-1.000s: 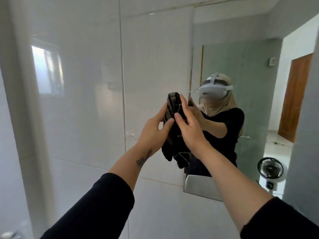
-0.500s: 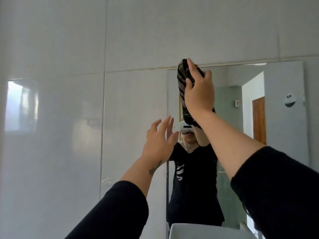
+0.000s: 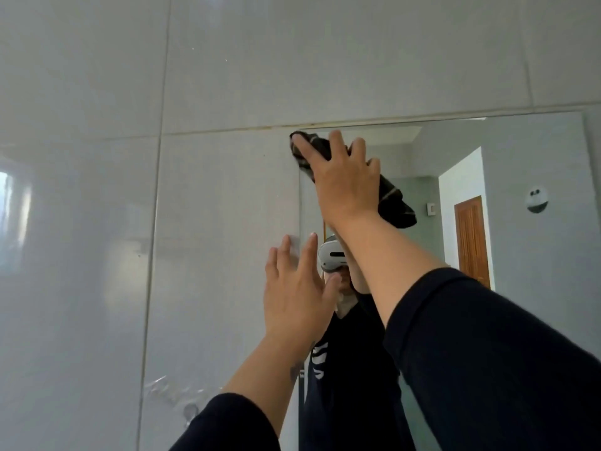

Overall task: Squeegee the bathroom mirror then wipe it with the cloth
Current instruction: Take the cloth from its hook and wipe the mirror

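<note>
The bathroom mirror (image 3: 520, 255) is set into the grey tiled wall, with its top left corner near the middle of the view. My right hand (image 3: 344, 180) presses a dark striped cloth (image 3: 395, 203) flat against the glass at that top left corner. My left hand (image 3: 296, 291) is raised lower down by the mirror's left edge, fingers spread, holding nothing. No squeegee is in sight.
Glossy grey wall tiles (image 3: 211, 255) fill the left and top of the view. The mirror reflects a person in black wearing a headset, a brown door (image 3: 471, 239) and a small round white wall hook (image 3: 536, 199).
My left hand let go of the cloth. My right hand carried the cloth up to the mirror's top left corner and flattened it on the glass. My view tilted upward.
</note>
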`<state>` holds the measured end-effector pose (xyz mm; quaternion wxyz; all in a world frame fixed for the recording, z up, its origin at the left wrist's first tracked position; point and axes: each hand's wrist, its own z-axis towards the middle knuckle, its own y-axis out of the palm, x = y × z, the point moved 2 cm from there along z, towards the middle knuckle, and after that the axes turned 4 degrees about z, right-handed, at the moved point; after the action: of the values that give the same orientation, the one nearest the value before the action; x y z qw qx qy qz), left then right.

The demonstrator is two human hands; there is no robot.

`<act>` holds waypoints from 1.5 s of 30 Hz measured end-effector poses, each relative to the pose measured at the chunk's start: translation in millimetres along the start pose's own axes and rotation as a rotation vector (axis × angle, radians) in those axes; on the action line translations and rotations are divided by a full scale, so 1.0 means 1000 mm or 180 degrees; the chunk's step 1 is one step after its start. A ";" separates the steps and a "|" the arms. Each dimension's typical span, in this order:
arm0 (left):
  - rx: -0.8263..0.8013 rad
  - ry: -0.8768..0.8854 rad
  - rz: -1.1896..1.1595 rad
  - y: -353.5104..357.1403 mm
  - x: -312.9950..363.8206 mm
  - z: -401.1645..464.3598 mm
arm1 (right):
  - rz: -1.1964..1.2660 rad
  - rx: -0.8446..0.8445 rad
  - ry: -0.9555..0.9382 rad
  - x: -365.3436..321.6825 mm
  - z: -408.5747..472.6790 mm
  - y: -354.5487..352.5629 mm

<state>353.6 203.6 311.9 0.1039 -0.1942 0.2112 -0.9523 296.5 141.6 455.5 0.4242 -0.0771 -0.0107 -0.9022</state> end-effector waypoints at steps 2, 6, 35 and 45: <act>-0.0004 -0.0066 0.0041 0.002 0.003 0.000 | 0.0053 -0.0001 0.0229 0.022 0.004 -0.006; -0.0045 -0.0100 0.0097 0.003 0.005 0.001 | 0.0054 0.0110 0.0605 0.079 0.005 -0.018; 0.0140 -0.0156 0.0117 0.003 -0.003 0.004 | 0.0336 0.0464 0.2524 0.170 -0.059 -0.042; 0.0122 -0.0053 0.0220 0.000 -0.002 0.000 | 0.0528 -0.0162 0.0905 0.031 -0.031 -0.014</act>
<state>354.8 204.3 311.1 0.1422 -0.1927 0.1986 -0.9504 261.8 124.1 430.2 0.4925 0.0399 0.0787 -0.8658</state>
